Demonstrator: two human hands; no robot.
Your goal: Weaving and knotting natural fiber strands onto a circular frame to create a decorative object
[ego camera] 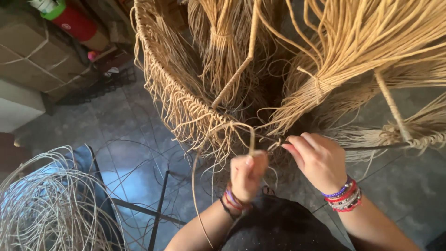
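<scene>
The left hand (247, 174) pinches a thin tan fibre strand (251, 139) looped at the near rim of the woven tan basket frame (179, 100), the right hand (317, 160) pinching beside it — a slack grip could loosen the loop.

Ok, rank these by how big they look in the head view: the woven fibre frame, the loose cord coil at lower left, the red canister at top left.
1. Woven fibre frame
2. Loose cord coil, though nearness to the camera inflates it
3. Red canister, partly cut off

The cords (353, 42) are tan, the floor (125, 139) is grey, the bracelets (344, 195) are red and purple
</scene>
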